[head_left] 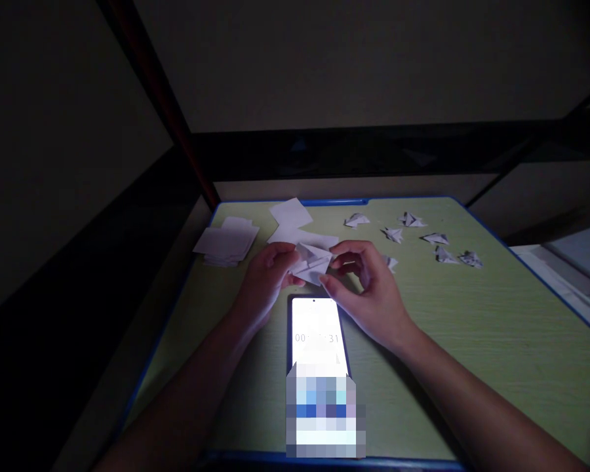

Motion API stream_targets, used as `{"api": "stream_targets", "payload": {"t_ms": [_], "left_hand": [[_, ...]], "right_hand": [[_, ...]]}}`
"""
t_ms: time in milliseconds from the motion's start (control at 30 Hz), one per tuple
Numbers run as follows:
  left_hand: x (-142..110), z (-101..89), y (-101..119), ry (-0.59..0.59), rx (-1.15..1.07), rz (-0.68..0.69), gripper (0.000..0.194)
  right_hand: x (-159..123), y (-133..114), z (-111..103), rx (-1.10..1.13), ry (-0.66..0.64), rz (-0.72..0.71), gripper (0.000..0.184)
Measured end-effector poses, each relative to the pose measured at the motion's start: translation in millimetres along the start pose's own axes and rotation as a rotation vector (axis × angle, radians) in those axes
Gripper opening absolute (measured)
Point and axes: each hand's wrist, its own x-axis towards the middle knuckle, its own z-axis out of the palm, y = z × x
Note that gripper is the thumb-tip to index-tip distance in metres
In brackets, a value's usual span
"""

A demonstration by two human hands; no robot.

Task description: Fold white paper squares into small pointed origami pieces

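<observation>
Between my two hands, just above the table, is a partly folded piece of white paper (313, 263) with creases and a raised flap. My left hand (269, 278) grips its left edge, thumb on top and fingers underneath. At the paper's right side, my right hand (366, 285) has its thumb at the lower corner and its curled index finger at the upper corner. Directly below the paper lies a phone (319, 334) with a bright, timer-like screen; its lower part is pixelated. Loose white sheets (291, 214) lie just behind my hands.
A stack of white paper (226, 242) sits at the left of the green table (491, 328). Several small folded paper figures (435, 238) are scattered at the back right, one partly hidden by my right hand. Beyond the right edge are large pale sheets or books (570, 269).
</observation>
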Motion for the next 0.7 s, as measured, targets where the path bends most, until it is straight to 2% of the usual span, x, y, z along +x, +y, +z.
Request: {"api": "stream_targets", "payload": {"t_ms": [167,267,467,700], "left_hand": [[-5,4.9,-5,-0.051,-0.037,0.003,0.039],[-6,7.0,-6,-0.064,-0.080,-0.023,0.037],[-8,11.4,-4,-0.038,-0.099,-0.061,0.016],[-8,13.4,-5,0.005,-0.140,-0.102,0.015]], "right_hand": [[0,2,-1,-0.189,0.021,-0.245,0.034],[0,-1,-2,-0.276,0.021,-0.318,0.026],[-2,-1,-1,-0.342,-0.025,-0.330,0.024],[-2,1,-1,-0.378,-0.021,-0.317,0.024]]}}
